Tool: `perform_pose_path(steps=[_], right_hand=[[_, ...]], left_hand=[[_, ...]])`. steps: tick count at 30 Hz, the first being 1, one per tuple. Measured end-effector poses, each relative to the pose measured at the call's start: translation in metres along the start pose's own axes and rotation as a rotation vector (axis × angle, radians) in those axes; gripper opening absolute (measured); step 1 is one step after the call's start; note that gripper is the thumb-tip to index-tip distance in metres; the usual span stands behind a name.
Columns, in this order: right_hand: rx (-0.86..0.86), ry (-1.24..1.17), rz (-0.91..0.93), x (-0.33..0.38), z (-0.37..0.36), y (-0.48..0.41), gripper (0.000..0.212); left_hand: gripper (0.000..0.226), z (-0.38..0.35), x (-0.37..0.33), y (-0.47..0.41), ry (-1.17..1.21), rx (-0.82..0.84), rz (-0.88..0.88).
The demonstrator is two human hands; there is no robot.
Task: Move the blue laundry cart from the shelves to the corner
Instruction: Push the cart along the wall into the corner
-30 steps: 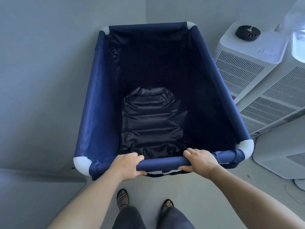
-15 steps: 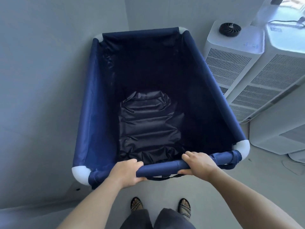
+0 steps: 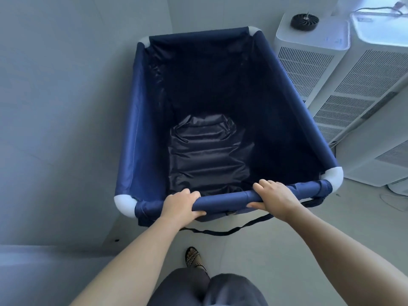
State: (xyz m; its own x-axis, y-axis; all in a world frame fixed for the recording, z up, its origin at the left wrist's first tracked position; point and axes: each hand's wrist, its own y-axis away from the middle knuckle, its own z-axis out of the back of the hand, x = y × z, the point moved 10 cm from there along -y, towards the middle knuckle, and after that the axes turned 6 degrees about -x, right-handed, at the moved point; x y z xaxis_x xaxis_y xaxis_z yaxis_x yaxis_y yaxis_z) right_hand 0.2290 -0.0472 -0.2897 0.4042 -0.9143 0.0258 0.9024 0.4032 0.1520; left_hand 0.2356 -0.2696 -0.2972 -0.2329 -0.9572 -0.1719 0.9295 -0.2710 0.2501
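The blue laundry cart (image 3: 141, 138) is a deep fabric bin with white corner pieces, standing in front of me in the room's corner, its left side close along the wall. Nothing lies inside it but its dark wrinkled bottom. My left hand (image 3: 180, 205) is wrapped around the near top rail, left of its middle. My right hand (image 3: 273, 198) grips the same rail further right, fingers curled over the top. A black strap (image 3: 223, 232) hangs below the rail.
Grey walls (image 3: 66, 107) meet in a corner just behind the cart. Two white air units with grilles (image 3: 309, 69) (image 3: 371, 85) stand close to the cart's right side, and another white unit (image 3: 375, 166) sits lower at the right. My sandalled foot (image 3: 193, 257) is on the pale floor behind the cart.
The cart has slid a little further from me toward the corner and sits farther right in view. My arms are stretched out more; both hands keep their grip on the rail.
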Motion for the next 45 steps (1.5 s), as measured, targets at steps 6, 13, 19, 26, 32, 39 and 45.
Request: perform_pose_path(steps=[6, 13, 19, 26, 32, 39, 45], right_hand=[[-0.008, -0.048, -0.002, 0.016, -0.001, 0.033, 0.053], [-0.049, -0.068, -0.029, 0.036, -0.012, 0.085, 0.054], [-0.015, -0.023, -0.066, 0.061, -0.027, 0.13, 0.057], [0.03, -0.011, -0.078, 0.094, -0.043, 0.178, 0.058], [0.033, -0.034, -0.15, 0.123, -0.045, 0.216, 0.057], [0.002, -0.066, -0.214, 0.163, -0.049, 0.26, 0.054], [-0.055, -0.056, -0.245, 0.193, -0.058, 0.288, 0.056]], left_hand=[[0.054, -0.002, -0.009, 0.051, -0.067, -0.151, 0.042], [0.049, -0.022, -0.017, 0.096, -0.058, -0.123, 0.088], [0.046, -0.036, -0.02, 0.139, -0.061, -0.064, 0.067], [0.044, -0.047, -0.029, 0.185, -0.178, 0.022, -0.072], [0.044, -0.055, -0.03, 0.22, -0.147, 0.065, -0.124], [0.042, -0.065, -0.022, 0.257, -0.148, 0.153, -0.218], [0.042, -0.074, -0.003, 0.276, -0.116, 0.239, -0.229]])
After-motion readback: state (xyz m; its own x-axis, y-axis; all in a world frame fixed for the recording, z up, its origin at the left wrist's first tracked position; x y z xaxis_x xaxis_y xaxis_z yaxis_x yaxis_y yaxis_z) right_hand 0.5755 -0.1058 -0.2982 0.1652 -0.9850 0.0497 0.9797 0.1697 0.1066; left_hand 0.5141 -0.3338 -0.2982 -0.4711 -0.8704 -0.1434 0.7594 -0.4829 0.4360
